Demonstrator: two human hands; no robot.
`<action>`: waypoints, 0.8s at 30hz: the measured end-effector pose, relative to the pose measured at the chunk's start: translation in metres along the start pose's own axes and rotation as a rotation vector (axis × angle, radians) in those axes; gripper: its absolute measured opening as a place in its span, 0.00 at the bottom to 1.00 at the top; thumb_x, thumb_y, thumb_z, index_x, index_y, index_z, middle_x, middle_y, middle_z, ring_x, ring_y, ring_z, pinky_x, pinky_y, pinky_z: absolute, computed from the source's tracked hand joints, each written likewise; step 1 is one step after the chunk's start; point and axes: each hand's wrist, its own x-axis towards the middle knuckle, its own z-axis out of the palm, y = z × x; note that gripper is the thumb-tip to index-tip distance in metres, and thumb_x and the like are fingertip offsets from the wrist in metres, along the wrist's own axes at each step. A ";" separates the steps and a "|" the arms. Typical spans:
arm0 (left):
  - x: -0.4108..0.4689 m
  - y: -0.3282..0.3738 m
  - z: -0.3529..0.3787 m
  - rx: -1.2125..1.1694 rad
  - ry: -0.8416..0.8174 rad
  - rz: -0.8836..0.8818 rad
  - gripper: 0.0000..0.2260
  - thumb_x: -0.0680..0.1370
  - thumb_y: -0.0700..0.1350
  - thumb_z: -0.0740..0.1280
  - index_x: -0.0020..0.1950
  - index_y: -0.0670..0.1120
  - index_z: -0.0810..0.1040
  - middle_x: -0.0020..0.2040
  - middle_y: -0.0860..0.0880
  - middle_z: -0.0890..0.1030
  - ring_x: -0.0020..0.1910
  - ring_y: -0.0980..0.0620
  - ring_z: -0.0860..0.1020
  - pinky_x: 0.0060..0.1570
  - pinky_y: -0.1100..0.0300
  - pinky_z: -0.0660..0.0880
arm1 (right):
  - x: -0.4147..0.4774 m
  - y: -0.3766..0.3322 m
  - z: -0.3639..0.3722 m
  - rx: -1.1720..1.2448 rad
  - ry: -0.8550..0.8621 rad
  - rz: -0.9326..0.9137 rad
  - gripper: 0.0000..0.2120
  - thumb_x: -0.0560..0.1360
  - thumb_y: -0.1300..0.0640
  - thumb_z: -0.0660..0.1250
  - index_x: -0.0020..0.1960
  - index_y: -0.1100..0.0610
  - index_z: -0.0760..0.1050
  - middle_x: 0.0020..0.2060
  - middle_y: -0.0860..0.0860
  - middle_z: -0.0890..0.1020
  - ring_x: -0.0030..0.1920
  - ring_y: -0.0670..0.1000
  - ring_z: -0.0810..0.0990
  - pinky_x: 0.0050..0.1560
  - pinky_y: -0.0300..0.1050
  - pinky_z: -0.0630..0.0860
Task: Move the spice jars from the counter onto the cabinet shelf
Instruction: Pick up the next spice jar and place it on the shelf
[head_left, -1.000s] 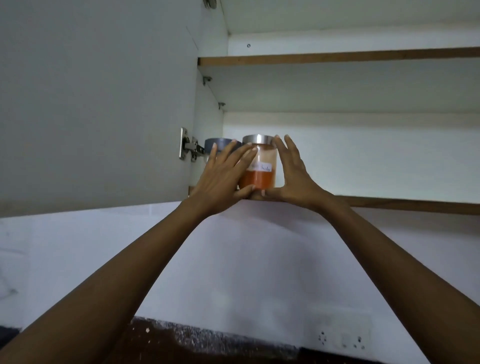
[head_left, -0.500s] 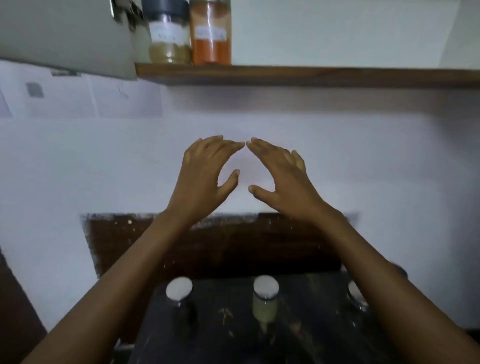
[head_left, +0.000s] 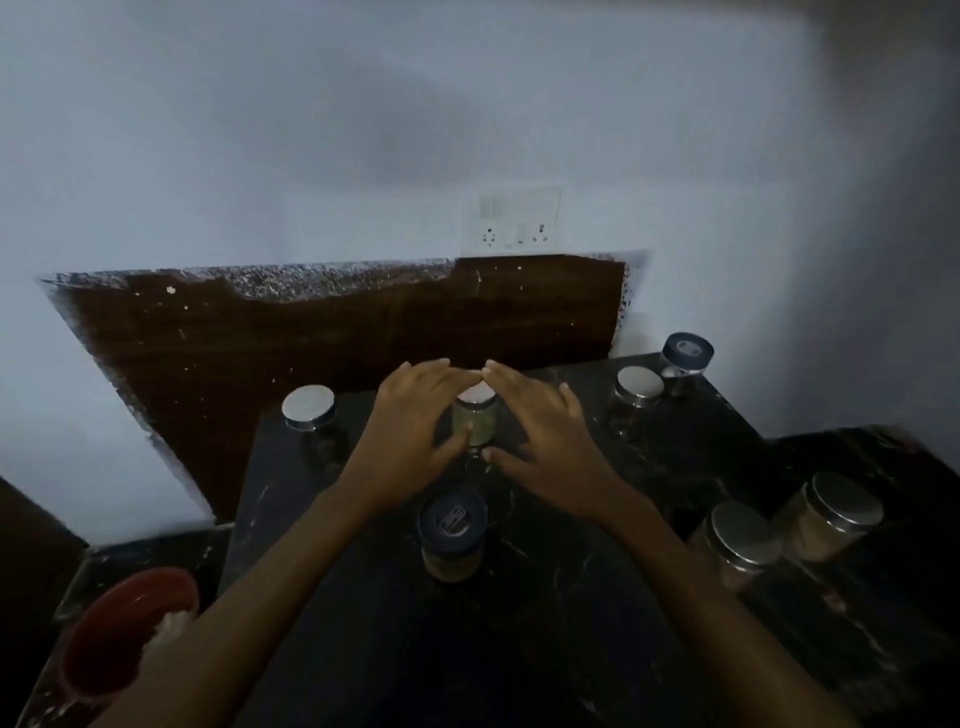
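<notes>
A spice jar with a silver lid and pale greenish powder stands on the black counter, near its back. My left hand and my right hand curve round it from either side, fingers apart and fingertips almost meeting over the lid. The left thumb lies in front of the glass; I cannot tell whether either hand grips it. Other jars stand around: a blue-lidded jar just in front and a silver-lidded jar to the left. The cabinet shelf is out of view.
At the back right stand a silver-lidded jar and a blue-lidded jar. Two larger jars sit on the lower counter at right. A red bowl is at front left. A wall socket is above the backsplash.
My hands let go of the orange jar on the shelf and came down to the counter. The view dropped from the cabinet to the jars, and both hands now cup the middle jar.
</notes>
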 end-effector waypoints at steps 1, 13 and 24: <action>-0.008 0.002 0.006 -0.013 -0.019 -0.008 0.22 0.75 0.55 0.57 0.67 0.49 0.71 0.64 0.49 0.75 0.68 0.51 0.66 0.68 0.51 0.54 | -0.007 0.002 0.007 0.005 -0.011 0.017 0.35 0.75 0.48 0.65 0.75 0.47 0.51 0.75 0.43 0.56 0.74 0.45 0.53 0.71 0.61 0.42; -0.073 -0.006 0.050 -0.045 -0.225 -0.161 0.22 0.73 0.46 0.69 0.67 0.49 0.72 0.65 0.50 0.74 0.69 0.50 0.67 0.68 0.54 0.56 | -0.056 0.024 0.084 0.042 -0.196 0.099 0.37 0.73 0.52 0.68 0.75 0.48 0.51 0.75 0.45 0.57 0.74 0.48 0.56 0.72 0.58 0.47; -0.118 -0.036 0.095 0.033 -0.523 -0.405 0.34 0.72 0.46 0.70 0.75 0.50 0.59 0.75 0.41 0.61 0.71 0.42 0.63 0.68 0.49 0.64 | -0.054 0.057 0.151 0.302 -0.326 0.366 0.36 0.70 0.63 0.71 0.73 0.50 0.60 0.76 0.53 0.49 0.75 0.52 0.51 0.71 0.42 0.55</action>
